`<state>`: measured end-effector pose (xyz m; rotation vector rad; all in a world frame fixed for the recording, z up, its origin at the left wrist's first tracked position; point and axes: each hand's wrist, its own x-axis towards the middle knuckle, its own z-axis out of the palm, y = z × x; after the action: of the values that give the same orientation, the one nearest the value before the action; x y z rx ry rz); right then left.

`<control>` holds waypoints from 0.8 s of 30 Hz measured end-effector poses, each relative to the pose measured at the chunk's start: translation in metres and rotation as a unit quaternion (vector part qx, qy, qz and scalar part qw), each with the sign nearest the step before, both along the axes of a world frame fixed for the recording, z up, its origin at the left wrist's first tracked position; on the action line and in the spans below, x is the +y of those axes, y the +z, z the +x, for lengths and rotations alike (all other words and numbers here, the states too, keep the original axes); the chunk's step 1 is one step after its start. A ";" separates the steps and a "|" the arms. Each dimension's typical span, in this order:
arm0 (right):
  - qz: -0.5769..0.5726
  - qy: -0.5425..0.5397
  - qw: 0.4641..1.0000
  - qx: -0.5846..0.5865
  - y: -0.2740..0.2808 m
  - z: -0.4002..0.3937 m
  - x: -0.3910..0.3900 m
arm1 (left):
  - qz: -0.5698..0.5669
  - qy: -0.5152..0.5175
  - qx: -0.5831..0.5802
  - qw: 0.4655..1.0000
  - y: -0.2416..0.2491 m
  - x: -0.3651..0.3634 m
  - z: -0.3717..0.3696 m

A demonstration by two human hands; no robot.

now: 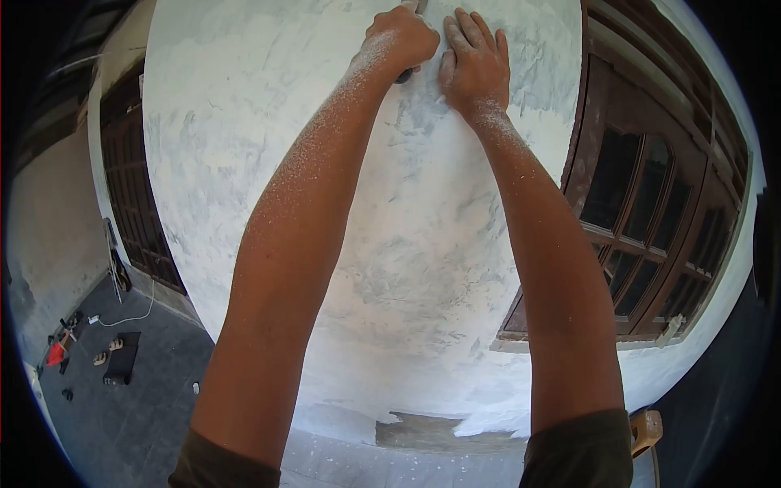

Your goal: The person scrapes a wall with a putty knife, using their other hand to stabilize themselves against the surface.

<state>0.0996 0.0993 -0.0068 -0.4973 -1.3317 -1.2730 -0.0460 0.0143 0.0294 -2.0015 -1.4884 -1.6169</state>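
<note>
High on a white, patchily coated wall (pixel 407 244), my left hand (pixel 402 39) is closed around a tool (pixel 404 76). Only a dark rounded end of it and a bit at the top edge show; the rest is hidden by the fingers. Just right of it my right hand (pixel 477 63) lies flat against the wall, fingers spread and pointing up, holding nothing. White dust covers both wrists and my left forearm.
A brown wooden window (pixel 643 195) is at the right, with a wooden object (pixel 647 432) below. At the left are a dark door (pixel 138 187), a white cable (pixel 134 319), a red item (pixel 56 354) and a black mat (pixel 122 358) on the grey floor (pixel 154 407).
</note>
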 end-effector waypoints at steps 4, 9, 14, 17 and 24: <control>0.001 0.001 1.000 -0.008 0.001 0.002 -0.003 | 0.024 -0.014 -0.022 0.999 -0.020 -0.003 0.011; -0.061 0.015 0.998 -0.003 -0.002 -0.005 -0.019 | 0.086 0.037 -0.017 0.995 -0.049 -0.001 0.018; -0.041 0.016 0.999 -0.004 -0.001 -0.005 -0.017 | -0.140 0.035 -0.090 0.985 0.005 -0.046 0.026; -0.046 0.020 0.999 -0.006 -0.003 -0.005 -0.018 | 0.166 0.111 0.008 0.980 -0.072 0.043 0.010; -0.050 0.025 0.998 -0.010 -0.002 -0.004 -0.019 | -0.033 -0.039 -0.002 0.999 -0.009 -0.010 0.000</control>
<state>0.0952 0.0800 -0.0091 -0.5190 -1.4217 -1.1772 -0.0463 0.0040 0.0203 -2.1182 -1.5011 -1.6234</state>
